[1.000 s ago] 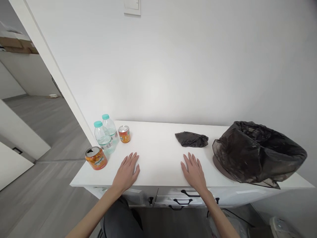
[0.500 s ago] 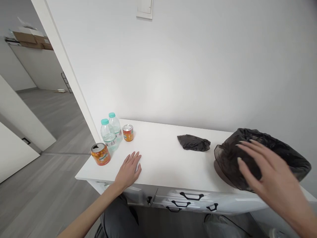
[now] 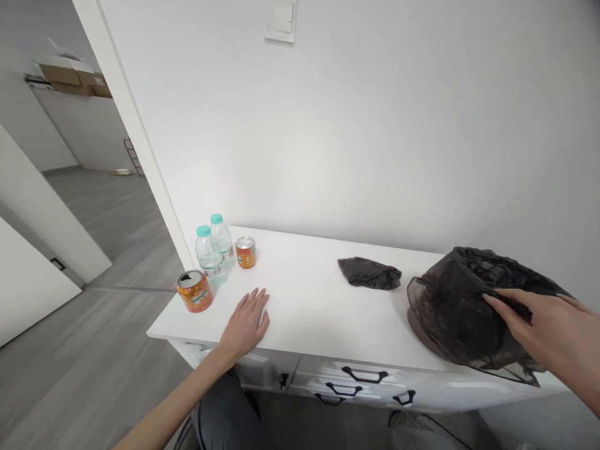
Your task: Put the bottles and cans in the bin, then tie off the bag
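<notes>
My left hand (image 3: 246, 322) lies flat on the white cabinet top (image 3: 300, 300), fingers stretched out and holding nothing. At the right end stands a bin lined with a black plastic bag (image 3: 462, 312); a strip of the bin's brown wall (image 3: 424, 331) shows below the bag. My right hand (image 3: 548, 315) pinches the bag near its rim between thumb and fingers. Left of the bin lies a crumpled black plastic bag (image 3: 370, 273), touched by neither hand. Beyond my left hand are an opened orange drink can (image 3: 194, 292) and a smaller orange can (image 3: 245, 253).
Two clear bottles with teal caps, a nearer bottle (image 3: 209, 256) and a farther bottle (image 3: 222, 237), stand by the cans. Drawers with black handles (image 3: 364, 375) face me. A white wall rises behind, with a light switch (image 3: 280, 19). A doorway opens at left.
My right hand has gone from open above the bin to pinching its black bag, which now bulges more toward me. My left hand stays in place. The view has shifted slightly.
</notes>
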Action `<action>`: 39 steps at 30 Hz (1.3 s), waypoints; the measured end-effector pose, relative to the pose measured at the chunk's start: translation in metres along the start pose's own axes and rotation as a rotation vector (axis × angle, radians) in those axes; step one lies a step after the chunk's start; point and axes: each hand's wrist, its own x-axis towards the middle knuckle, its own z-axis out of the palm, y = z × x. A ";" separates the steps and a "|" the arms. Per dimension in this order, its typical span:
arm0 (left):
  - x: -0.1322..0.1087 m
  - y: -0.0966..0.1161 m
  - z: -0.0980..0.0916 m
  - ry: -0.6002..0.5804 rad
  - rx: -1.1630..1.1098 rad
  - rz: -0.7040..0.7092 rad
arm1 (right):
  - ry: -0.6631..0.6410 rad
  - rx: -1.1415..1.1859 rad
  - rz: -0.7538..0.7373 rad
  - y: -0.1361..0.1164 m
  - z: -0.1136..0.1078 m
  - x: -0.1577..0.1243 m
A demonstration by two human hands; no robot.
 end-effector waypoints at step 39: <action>-0.022 -0.012 -0.018 0.169 -0.293 0.066 | 0.395 0.841 -0.846 -0.276 -0.075 0.036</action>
